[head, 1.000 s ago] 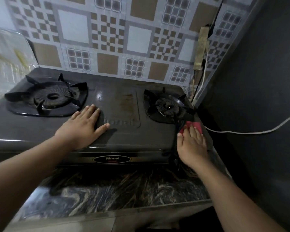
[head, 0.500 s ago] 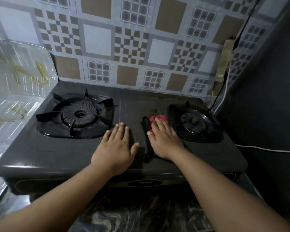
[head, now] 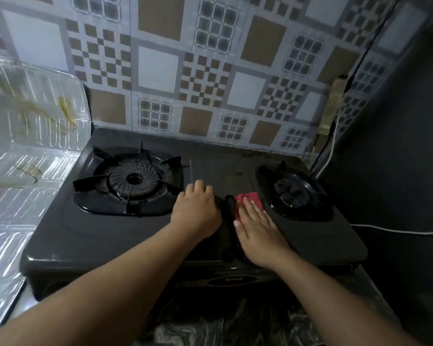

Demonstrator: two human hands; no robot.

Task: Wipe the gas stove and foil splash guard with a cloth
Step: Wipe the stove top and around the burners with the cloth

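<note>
A black two-burner gas stove (head: 110,236) fills the middle of the view. My right hand (head: 256,224) lies flat on a red cloth (head: 250,199), pressing it on the stove's centre panel between the burners. My left hand (head: 198,211) rests beside it on the panel with its fingers curled under. The left burner grate (head: 133,181) and right burner grate (head: 295,191) flank my hands. A foil splash guard (head: 33,136) with yellowish stains stands along the stove's left side.
A tiled wall (head: 210,71) runs behind the stove. A dark wall (head: 398,171) closes the right side, with a white cable (head: 398,231) across it. A marbled counter edge (head: 235,320) lies in front, below the stove's front panel.
My right hand has slid the red cloth from the stove's right front corner to the centre panel. My left hand's fingers have curled from flat. The camera view has shifted left.
</note>
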